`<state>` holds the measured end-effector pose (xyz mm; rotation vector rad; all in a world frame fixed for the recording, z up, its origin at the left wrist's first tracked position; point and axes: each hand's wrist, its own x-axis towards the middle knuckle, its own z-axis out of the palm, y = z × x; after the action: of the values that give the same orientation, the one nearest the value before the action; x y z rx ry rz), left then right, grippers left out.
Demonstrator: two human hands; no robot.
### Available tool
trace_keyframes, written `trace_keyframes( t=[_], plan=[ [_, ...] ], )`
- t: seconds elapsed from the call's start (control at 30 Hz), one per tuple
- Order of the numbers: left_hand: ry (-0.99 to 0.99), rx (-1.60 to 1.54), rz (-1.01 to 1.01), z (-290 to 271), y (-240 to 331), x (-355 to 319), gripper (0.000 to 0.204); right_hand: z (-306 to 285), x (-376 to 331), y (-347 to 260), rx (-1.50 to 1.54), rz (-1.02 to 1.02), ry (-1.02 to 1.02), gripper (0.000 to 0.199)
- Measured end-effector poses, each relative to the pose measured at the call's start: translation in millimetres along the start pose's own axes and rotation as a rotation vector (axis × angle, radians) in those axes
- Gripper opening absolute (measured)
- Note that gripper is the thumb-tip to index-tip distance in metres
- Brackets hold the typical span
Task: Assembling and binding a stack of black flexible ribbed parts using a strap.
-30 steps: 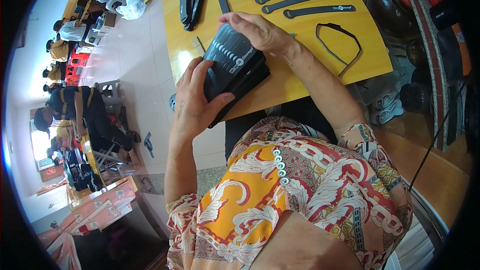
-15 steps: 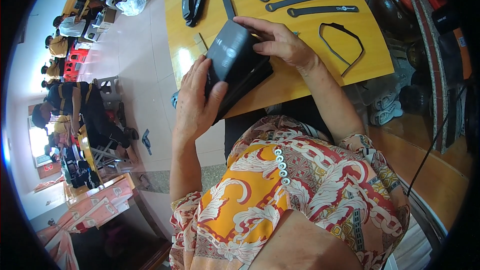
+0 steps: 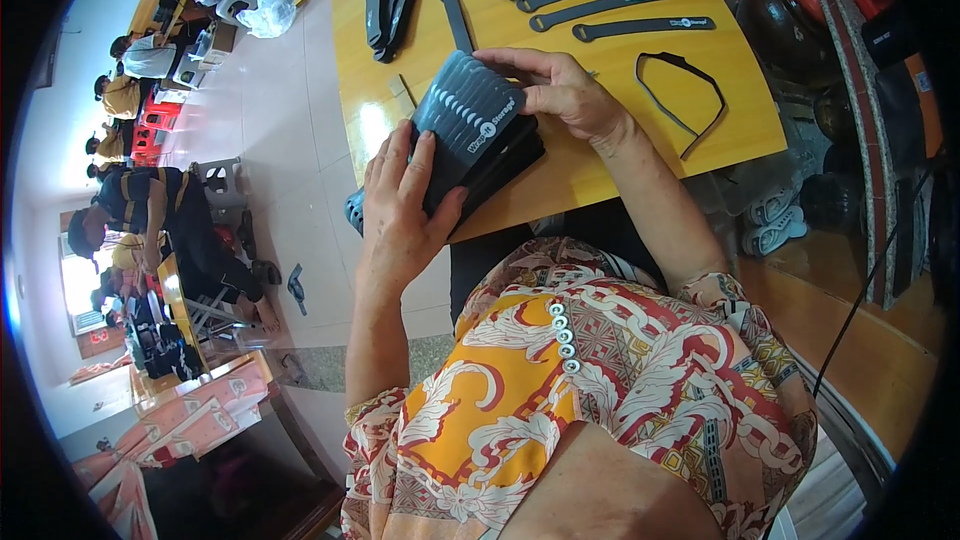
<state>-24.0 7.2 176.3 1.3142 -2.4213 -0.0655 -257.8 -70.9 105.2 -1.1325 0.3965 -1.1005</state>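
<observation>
A stack of dark straps with white print is held tilted above the yellow table's near edge, its upper layers stepped into a fan. My left hand grips its near left side, thumb on top and fingers over the left edge. At the far right corner my right hand pinches it between thumb and fingers. More dark straps lie beneath the stack. Just beyond it, a single strap with a slotted end sticks out. Several straps lie in a row at the far right.
The yellow table also bears a bunch of dark straps at the far left and a thin black band bent into a loop at the right. Sandals lie below the right side. Several people sit or bend at the left.
The stack has tilted and its layers have spread into steps, with the print turned toward me. My left fingers have shifted onto its face; my right hand stays at the far corner.
</observation>
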Motion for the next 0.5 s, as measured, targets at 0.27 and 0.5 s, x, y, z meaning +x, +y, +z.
trace_keyframes(
  t=[0.27,0.5],
  plan=[
    [0.049,-0.027,-0.004,-0.9,6.9,0.9,0.063,4.9,-4.8,-3.3,0.034,-0.005,0.029,0.056],
    [0.089,-0.594,-0.464,-24.8,9.4,7.1,0.03,10.1,-4.7,-8.1,-0.134,-0.009,0.128,0.055]
  ],
)
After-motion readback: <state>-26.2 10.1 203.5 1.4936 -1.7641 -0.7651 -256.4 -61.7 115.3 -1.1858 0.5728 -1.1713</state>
